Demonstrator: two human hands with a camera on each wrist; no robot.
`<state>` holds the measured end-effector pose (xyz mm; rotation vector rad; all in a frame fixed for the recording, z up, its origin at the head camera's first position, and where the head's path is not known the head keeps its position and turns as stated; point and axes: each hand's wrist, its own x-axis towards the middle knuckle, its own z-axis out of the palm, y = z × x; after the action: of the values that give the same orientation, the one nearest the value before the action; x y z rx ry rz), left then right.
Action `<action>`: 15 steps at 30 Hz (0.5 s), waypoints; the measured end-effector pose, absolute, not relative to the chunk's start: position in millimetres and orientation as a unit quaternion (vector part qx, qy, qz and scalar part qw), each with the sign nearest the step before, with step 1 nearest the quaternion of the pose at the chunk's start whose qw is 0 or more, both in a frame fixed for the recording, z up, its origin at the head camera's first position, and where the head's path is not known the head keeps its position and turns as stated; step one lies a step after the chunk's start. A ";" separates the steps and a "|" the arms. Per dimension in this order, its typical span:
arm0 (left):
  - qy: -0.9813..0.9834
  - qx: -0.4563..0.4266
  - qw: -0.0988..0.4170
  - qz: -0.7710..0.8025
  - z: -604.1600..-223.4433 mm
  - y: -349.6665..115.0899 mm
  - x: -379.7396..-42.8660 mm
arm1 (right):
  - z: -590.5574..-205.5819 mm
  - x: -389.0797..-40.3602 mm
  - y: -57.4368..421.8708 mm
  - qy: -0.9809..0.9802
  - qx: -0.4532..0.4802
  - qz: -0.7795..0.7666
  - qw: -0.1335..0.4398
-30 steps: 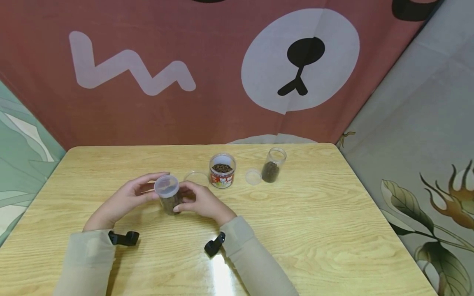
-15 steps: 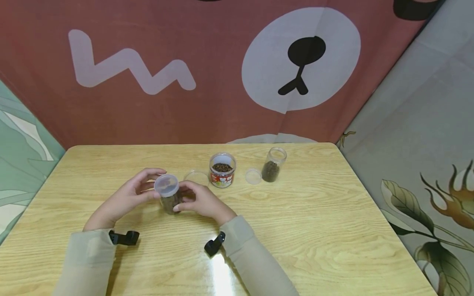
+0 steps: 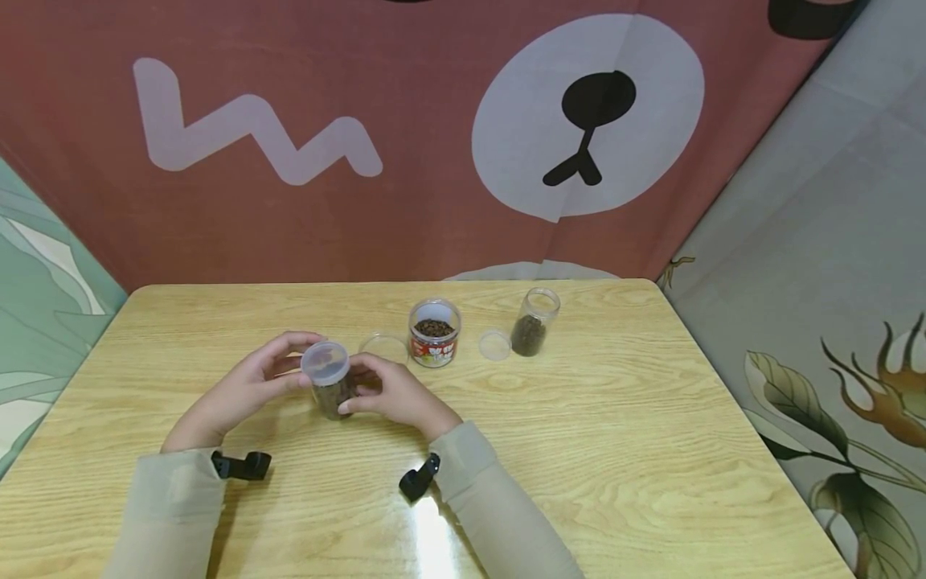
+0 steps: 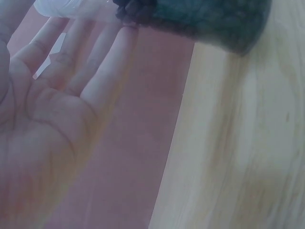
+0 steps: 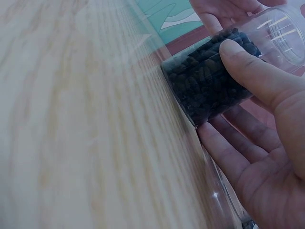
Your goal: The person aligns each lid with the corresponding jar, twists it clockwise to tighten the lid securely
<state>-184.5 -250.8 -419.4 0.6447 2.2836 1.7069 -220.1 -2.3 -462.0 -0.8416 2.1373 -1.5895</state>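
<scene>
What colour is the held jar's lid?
The lid is translucent whitish, showing best in the head view.

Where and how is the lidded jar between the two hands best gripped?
Probably low on the jar, from the right, thumb opposite fingers, as the right hand holds it: the wall is straight and round, and this leaves the lid above uncovered.

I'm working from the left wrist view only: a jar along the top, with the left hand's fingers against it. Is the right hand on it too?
Observer: Yes, the right hand grips the held jar low down, its thumb across the side.
Operator: Any other jars about?
Observer: Two, further back and to the right: a red-labelled jar and a clear jar.
Operator: Anything between those?
Observer: A clear round disc, apparently a lid, lies flat on the table.
</scene>
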 end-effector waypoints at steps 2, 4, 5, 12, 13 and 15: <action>0.778 0.218 0.111 0.579 -419.5 -251.1 -184.4 | -462.3 -220.2 -2.4 0.754 -0.297 -0.560 0.173; 0.781 0.216 0.111 0.575 -419.4 -251.5 -184.1 | -462.3 -220.1 -2.3 0.753 -0.297 -0.560 0.173; 0.782 0.216 0.111 0.574 -419.3 -251.6 -184.1 | -462.3 -220.1 -2.2 0.753 -0.297 -0.560 0.173; 0.782 0.219 0.113 0.572 -417.9 -252.6 -182.6 | -461.9 -220.2 -2.0 0.753 -0.298 -0.560 0.174; 0.783 0.220 0.112 0.571 -417.7 -252.7 -182.5 | -461.4 -220.0 -1.8 0.753 -0.298 -0.560 0.175; 0.784 0.222 0.112 0.568 -417.4 -252.8 -182.2 | -461.4 -219.8 -1.7 0.753 -0.297 -0.560 0.176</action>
<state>-182.2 -252.8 -417.4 0.6527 2.3030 1.6684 -219.8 -1.7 -461.4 -0.8411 2.1319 -1.5870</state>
